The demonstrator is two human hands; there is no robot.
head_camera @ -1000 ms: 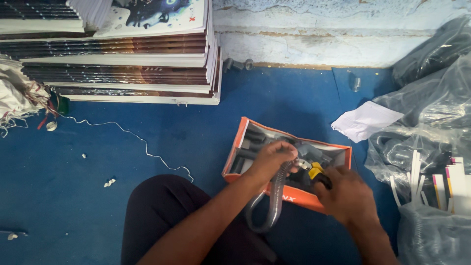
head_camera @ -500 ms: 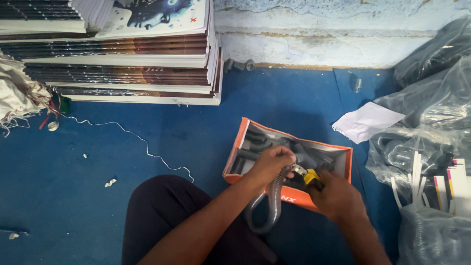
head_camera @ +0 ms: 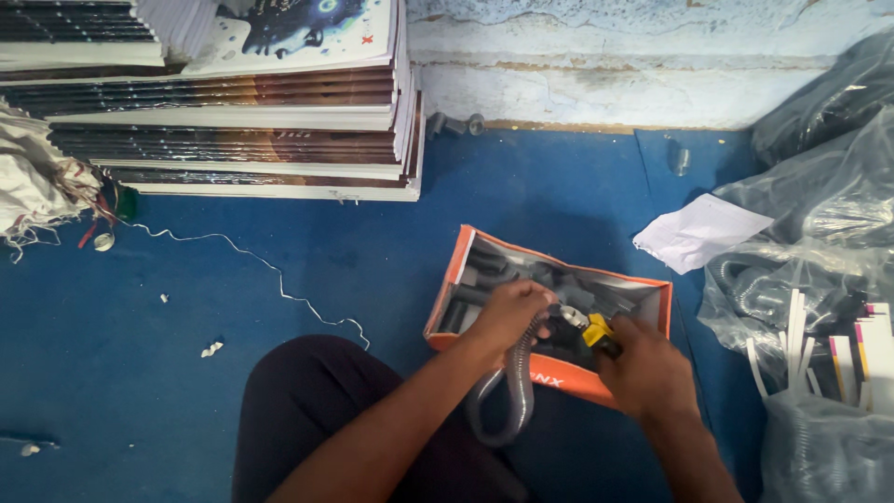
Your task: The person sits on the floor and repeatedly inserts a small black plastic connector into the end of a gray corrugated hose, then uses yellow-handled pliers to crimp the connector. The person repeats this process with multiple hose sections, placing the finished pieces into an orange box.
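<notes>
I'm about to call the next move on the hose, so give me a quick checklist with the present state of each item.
1. Left hand grips the grey corrugated hose near its upper end: ok.
2. Right hand holds the yellow-handled tool: ok.
3. Tool tip meets hose end: cannot tell, fingers hide it.
4. Orange box lies open under both hands: ok.
5. Hose loop hangs free over the knee: ok.
6. White paper lies apart from the box: ok.

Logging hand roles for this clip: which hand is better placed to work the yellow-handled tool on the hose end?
Right, probably. The right hand already grips the yellow-handled tool at the hose end, while the left hand holds the hose over the orange box.
</notes>
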